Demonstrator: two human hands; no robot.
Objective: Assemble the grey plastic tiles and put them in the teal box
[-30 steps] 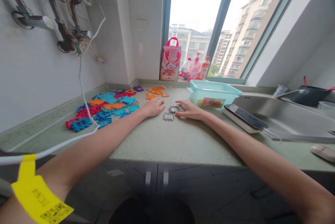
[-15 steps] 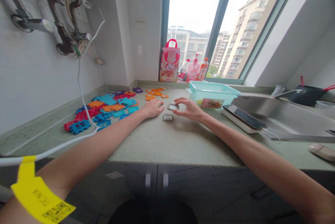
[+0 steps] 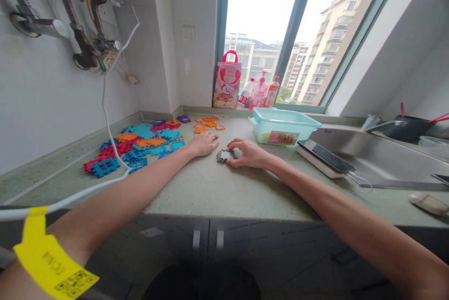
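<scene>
My right hand [image 3: 249,153] pinches a grey toothed building tile [image 3: 227,154] with a pale middle between thumb and fingers. It is low over the counter, on or just above the spot where a second grey tile lay; that one is now mostly hidden or merged with it. My left hand [image 3: 204,144] rests on the counter to the left, fingers stretched out and holding nothing I can see. Orange tiles [image 3: 206,125] lie just beyond it. Left of my left hand spreads a pile of red, blue and orange tiles [image 3: 136,143].
A turquoise plastic tub [image 3: 286,125] stands right of my hands. A phone [image 3: 326,155] lies on a white box beside the sink [image 3: 379,160]. A white cable [image 3: 111,136] hangs across the pile. Bottles and a pink bag [image 3: 227,86] stand at the window.
My right hand has moved toward me, bringing its grey tile down to the second grey tile. My left hand has stayed nearly still.
</scene>
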